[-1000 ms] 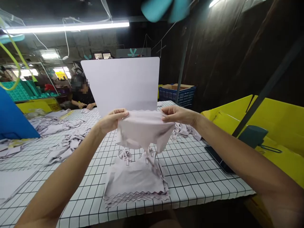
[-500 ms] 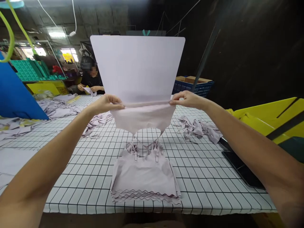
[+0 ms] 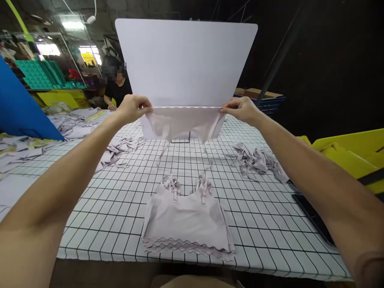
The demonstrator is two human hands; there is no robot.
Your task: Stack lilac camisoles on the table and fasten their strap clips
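Note:
A pale pink camisole-style top (image 3: 186, 119) hangs upside down between my hands, its scalloped hem stretched straight across and its thin straps dangling. My left hand (image 3: 135, 108) pinches the left end of the hem; my right hand (image 3: 240, 109) pinches the right end. Right behind it stands an upright white board (image 3: 186, 60). Below, near the table's front edge, lies a neat stack of matching tops (image 3: 187, 224), with wavy hems toward me and bunched straps with small sliders at the far side.
The table has a white cloth with a black grid (image 3: 114, 224). Loose garments lie in a left pile (image 3: 123, 148) and a right pile (image 3: 258, 160). A dark flat device (image 3: 313, 218) rests at right, near a yellow bin (image 3: 351, 150). A blue board (image 3: 24, 104) stands left. A co-worker (image 3: 118, 86) sits beyond.
The held top has gone from loose and crumpled to pulled taut along its hem, and it now hangs higher above the stack. The camera view has tilted downward.

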